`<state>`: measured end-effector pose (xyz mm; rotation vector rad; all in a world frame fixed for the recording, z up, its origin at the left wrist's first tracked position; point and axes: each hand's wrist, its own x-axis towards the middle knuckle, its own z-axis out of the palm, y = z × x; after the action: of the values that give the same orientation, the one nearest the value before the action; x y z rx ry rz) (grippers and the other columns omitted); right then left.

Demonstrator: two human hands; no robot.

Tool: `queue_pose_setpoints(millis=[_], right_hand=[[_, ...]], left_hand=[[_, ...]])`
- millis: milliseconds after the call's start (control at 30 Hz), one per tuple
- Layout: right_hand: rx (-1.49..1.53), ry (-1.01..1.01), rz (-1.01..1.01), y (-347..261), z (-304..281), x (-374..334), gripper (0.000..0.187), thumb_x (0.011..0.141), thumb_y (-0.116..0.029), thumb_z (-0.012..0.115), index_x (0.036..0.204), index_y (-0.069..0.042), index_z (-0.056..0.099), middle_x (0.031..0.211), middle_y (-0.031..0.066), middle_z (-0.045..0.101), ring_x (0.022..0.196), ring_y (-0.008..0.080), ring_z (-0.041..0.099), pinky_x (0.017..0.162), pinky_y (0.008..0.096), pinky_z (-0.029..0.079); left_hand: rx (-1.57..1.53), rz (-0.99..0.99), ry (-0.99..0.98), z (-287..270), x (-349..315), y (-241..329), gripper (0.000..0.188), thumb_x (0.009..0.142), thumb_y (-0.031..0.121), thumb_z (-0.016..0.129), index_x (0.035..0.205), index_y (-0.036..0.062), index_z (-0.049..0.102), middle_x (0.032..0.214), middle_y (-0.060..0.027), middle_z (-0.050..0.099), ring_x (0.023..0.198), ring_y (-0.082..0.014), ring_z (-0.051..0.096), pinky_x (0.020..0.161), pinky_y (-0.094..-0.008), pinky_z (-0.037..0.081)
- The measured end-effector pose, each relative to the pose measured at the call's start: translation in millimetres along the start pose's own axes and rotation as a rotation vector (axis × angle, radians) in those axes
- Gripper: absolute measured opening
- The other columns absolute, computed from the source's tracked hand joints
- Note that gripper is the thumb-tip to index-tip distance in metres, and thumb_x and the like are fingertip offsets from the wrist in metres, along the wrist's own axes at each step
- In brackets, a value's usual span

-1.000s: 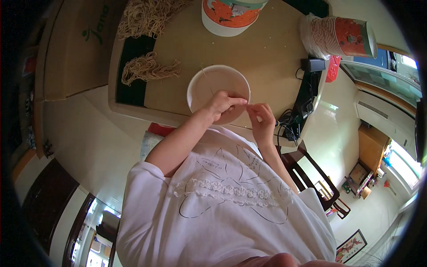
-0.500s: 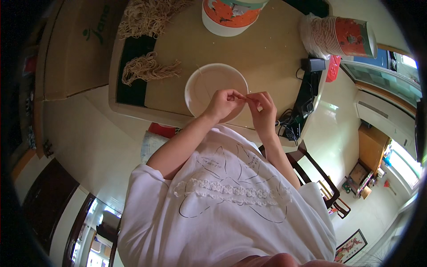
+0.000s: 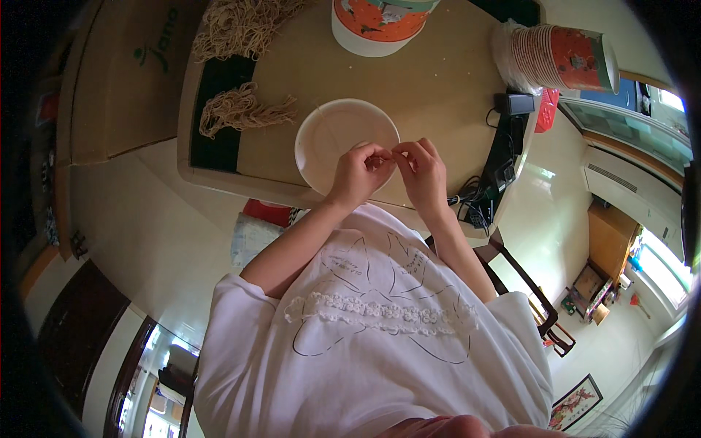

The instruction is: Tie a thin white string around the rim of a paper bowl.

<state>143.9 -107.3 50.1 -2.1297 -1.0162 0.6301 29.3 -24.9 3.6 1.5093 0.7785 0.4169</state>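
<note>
A thin pale string (image 3: 326,120) crosses the white paper bucket (image 3: 311,146) and runs toward my left hand (image 3: 358,174). That hand is closed, its thumb and fingertips pinched together above the bucket's near right side. Touching it at the fingertips, my right hand (image 3: 423,174) is closed in a pinch too, just over the right rim. Between the fingertips the string is too fine to make out clearly. At the left of the table lie a small bundle of beige strings (image 3: 237,113) and a larger tangled pile (image 3: 244,29) behind it.
An orange and white paper bucket (image 3: 380,29) stands at the back. At the far right lies a stack of similar buckets (image 3: 558,58) partly in plastic. Black adapters and cables (image 3: 475,204) line the right edge. A cardboard box (image 3: 135,80) rises at the left.
Both hands have moved slightly left and away from me, still pinched together. The white bucket sits a little farther left in the picture.
</note>
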Motion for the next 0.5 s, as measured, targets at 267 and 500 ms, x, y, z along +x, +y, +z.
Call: queue_pose_setpoints(millis=[267,500], right_hand=[[-0.029,-0.032,-0.011,-1.0,0.9,0.2,0.007,0.081,-0.006,0.063,0.088,-0.006,0.066,0.08,0.0128,0.057,0.067,0.03,0.059,0.061,0.0365,0.048],[-0.06,-0.08,0.004,-2.9,-2.2,-8.5,0.014,0.081,-0.005,0.063,0.094,-0.007,0.069,0.078,0.0127,0.057,0.066,0.0288,0.058,0.061,0.0356,0.047]], left_hand=[[0.079,0.0,0.069,-2.5,-0.1,4.9,0.014,0.075,0.013,0.072,0.077,0.0018,0.064,0.071,-0.0068,0.059,0.06,-0.0143,0.058,0.056,-0.0264,0.047],[0.099,0.007,0.084,-2.4,-0.7,2.6,0.011,0.074,0.01,0.072,0.075,0.0018,0.065,0.07,-0.0088,0.06,0.061,-0.0165,0.06,0.056,-0.0276,0.047]])
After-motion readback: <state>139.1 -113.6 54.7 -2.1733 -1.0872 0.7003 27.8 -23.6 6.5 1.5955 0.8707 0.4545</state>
